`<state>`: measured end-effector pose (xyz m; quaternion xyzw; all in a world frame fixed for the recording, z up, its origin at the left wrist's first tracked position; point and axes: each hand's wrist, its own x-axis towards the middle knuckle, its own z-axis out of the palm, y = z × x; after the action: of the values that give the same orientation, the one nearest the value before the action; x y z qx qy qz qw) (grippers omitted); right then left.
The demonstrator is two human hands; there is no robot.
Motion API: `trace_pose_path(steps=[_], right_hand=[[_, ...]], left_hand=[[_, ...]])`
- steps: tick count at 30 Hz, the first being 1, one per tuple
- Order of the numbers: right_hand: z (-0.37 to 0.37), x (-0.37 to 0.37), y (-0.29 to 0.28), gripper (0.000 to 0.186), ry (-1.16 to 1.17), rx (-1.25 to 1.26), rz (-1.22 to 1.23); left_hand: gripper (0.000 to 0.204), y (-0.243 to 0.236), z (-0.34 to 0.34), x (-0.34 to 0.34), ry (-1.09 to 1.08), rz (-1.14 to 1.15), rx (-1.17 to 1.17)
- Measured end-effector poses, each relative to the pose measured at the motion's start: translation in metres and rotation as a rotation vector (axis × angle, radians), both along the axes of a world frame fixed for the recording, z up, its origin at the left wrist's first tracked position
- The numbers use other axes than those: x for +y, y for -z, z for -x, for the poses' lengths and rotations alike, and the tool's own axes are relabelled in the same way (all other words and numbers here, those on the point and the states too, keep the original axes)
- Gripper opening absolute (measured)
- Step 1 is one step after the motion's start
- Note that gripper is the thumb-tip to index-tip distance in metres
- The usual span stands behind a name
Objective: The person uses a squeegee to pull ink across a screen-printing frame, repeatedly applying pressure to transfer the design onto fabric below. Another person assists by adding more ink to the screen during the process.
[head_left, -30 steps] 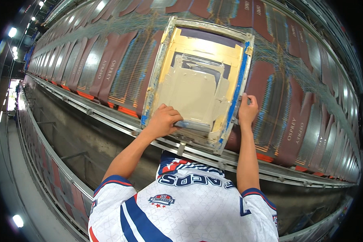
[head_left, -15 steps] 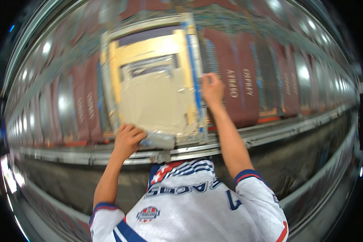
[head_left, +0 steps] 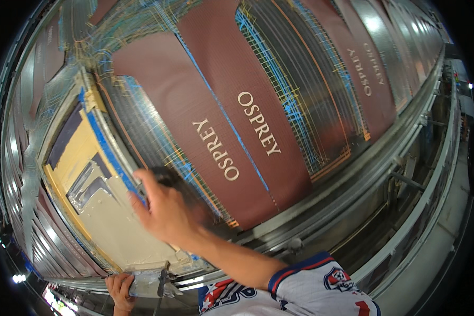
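A screen printing frame [head_left: 104,141] stands over the left part of the work, with blue tape along its right rail. Inside it, the mesh is masked with yellow tape, and beige ink [head_left: 116,224] covers its near part. My right hand [head_left: 166,210] grips the right rail, thumb and finger around it. At the near left corner of the frame, my left hand [head_left: 121,289] has its fingers curled over the edge. Beside those fingers is a tape-wrapped, greyish piece [head_left: 146,284] at the frame's near end; its kind is unclear.
Maroon fabric panels [head_left: 284,179] with pale printed lettering lie flat in a long row to the right. Strips of blue and yellow threads [head_left: 279,84] run between them. A metal rail [head_left: 332,205] follows the table's near edge, and a lower bar [head_left: 421,205] runs beyond it.
My view has turned to the right and tilted, so the frame now appears at the left. Both hands stay at the frame, the right one on its right rail.
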<state>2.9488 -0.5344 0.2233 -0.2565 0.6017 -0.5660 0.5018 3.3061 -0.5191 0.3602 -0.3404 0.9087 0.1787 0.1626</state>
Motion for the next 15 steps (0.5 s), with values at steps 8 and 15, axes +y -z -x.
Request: trace_pose_path(steps=[8, 15], right_hand=[[0.005, -0.001, 0.006, 0.035, 0.010, -0.156, 0.054], [0.007, 0.002, 0.009, 0.037, 0.013, -0.228, 0.072]], left_hand=[[0.032, 0.008, 0.010, 0.000, -0.019, 0.075, -0.091], [0.036, 0.005, 0.010, 0.000, -0.038, 0.044, -0.187]])
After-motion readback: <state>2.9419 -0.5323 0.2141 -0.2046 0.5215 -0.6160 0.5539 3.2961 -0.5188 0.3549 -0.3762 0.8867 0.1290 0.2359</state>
